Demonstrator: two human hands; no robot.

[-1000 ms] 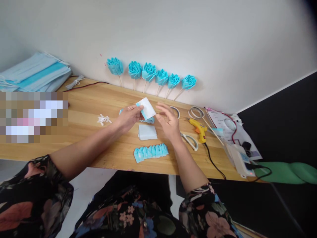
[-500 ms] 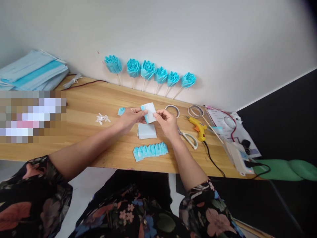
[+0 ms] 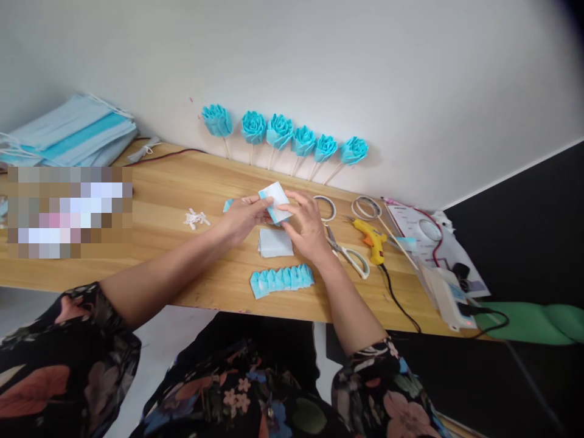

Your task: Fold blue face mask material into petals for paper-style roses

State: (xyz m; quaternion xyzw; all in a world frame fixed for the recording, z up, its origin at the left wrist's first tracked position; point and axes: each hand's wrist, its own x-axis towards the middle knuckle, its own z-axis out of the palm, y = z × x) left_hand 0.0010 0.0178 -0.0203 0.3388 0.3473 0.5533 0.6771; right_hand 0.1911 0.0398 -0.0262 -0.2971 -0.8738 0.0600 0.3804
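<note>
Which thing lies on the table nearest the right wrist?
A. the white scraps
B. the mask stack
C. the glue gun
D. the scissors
D: the scissors lie just beside the right hand, closer than the glue gun further right; both hands hold the white piece.
</note>
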